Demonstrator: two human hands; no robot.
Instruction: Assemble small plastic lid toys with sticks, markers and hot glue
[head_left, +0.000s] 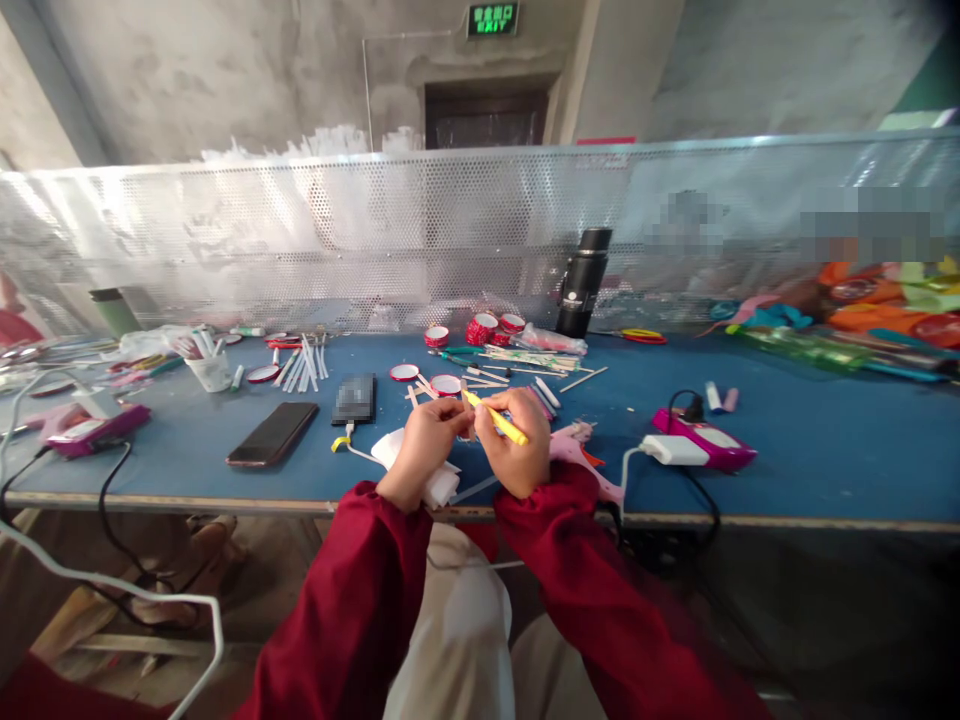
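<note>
In the head view, you sit in dark-red sleeves at a long blue tabletop (825,440), both hands close together near its front edge. Your right hand (517,440) grips a slim yellow plastic marker (508,424), its tip angled up and to the left toward your other hand. Your left hand (426,445) has thumb and fingers pinched on a thin, brownish flat strip (466,426), its details too small to read. Crumpled white paper or cloth (442,487) lies beneath your left wrist, and a pink plastic tool (581,455) rests just beside your right. Just beyond your fingertips sits a round white disc with a red rim (447,385). To the left lie a dark smartphone (272,435) and a bundle of white sticks (304,365); farther back, a tall black vacuum flask (583,285) stands near the perforated metal screen (480,215).
</note>
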